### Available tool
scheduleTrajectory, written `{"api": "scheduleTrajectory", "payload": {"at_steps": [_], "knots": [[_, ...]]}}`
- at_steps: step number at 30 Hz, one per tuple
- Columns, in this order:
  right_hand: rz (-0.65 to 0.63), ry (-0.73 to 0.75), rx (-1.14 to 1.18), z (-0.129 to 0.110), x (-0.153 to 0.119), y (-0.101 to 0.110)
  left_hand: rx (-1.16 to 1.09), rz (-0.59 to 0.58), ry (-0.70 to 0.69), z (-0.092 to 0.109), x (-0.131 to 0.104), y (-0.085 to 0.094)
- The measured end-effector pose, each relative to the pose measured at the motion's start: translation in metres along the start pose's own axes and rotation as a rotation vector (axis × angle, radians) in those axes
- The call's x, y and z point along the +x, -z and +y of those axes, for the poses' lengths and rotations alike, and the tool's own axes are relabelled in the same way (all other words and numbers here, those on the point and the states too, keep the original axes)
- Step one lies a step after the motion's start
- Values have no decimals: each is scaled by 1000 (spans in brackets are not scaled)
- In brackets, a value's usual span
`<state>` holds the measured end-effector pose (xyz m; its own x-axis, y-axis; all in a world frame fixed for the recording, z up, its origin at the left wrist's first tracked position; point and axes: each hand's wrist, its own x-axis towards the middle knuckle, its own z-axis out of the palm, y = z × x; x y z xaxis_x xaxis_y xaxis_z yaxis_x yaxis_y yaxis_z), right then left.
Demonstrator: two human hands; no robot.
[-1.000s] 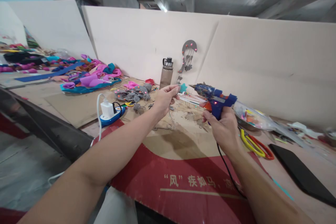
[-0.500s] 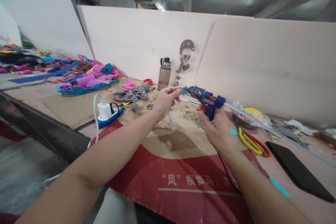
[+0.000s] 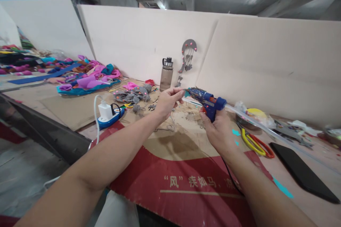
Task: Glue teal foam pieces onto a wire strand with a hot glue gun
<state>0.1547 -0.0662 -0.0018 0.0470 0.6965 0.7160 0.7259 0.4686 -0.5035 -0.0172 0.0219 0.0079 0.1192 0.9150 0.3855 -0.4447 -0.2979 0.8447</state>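
While the right hand (image 3: 220, 130) grips one glue gun (image 3: 211, 107), left hand (image 3: 169, 102) pinching one teal piece (image 3: 187, 93)

Pinkish counter (image 3: 317, 207), cluttered; red-and-tan cardboard sheet (image 3: 144, 181) flat at near centre; loose grey thread (image 3: 170, 127) on its tan part; right side: yellow-and-red-handled tool (image 3: 252, 143), flat black slab (image 3: 303, 172), teal scrap (image 3: 282, 187), bowl (image 3: 246, 125) farther back; left side: blue power strip (image 3: 109, 123), dotted grey pile (image 3: 130, 95), bright fabric heap (image 3: 89, 81); bottle (image 3: 166, 79) upright at back.
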Motion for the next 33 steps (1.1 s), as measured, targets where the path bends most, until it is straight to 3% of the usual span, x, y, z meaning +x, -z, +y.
{"api": "scheduleTrajectory", "payload": {"at_steps": [33], "knots": [[45,31,-96,-2,0,-1,7,16,-11,-1,1,0]]}}
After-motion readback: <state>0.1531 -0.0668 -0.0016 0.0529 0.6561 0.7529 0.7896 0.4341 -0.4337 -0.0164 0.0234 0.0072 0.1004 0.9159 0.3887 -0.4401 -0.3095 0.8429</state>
